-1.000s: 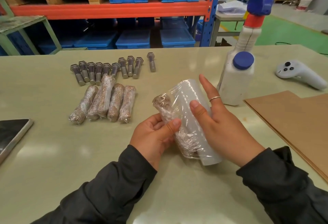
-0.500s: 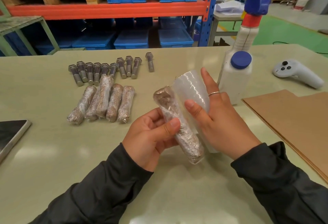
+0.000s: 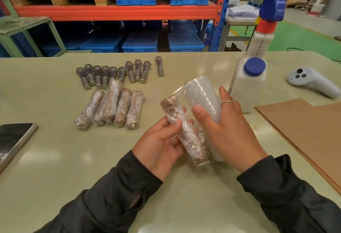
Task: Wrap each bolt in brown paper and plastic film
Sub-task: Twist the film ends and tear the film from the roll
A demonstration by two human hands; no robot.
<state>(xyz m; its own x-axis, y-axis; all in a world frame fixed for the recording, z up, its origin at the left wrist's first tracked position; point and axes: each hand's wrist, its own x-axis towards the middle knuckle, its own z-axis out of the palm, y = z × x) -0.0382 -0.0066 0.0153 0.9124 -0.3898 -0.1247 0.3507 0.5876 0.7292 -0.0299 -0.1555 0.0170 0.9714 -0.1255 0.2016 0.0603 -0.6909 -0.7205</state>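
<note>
My left hand (image 3: 160, 142) grips a bolt wrapped in brown paper and film (image 3: 184, 131), held tilted above the table's middle. My right hand (image 3: 227, 124) holds the roll of clear plastic film (image 3: 204, 100) just right of it, thumb on the roll's front. A short stretch of film runs from the roll to the bolt. Several wrapped bolts (image 3: 112, 107) lie side by side to the left. Behind them is a row of several bare steel bolts (image 3: 114, 73). Brown paper sheets (image 3: 302, 127) lie at the right.
A white bottle with a blue cap (image 3: 249, 87) stands just behind my right hand, with a spray bottle (image 3: 265, 28) behind it. A white controller (image 3: 311, 83) lies far right. A phone (image 3: 13, 138) rests at the table's left edge. Shelving with blue bins stands behind.
The roll has come around from in front of the bolt to its right side, and the bolt has turned in my left hand. Both hands rose slightly.
</note>
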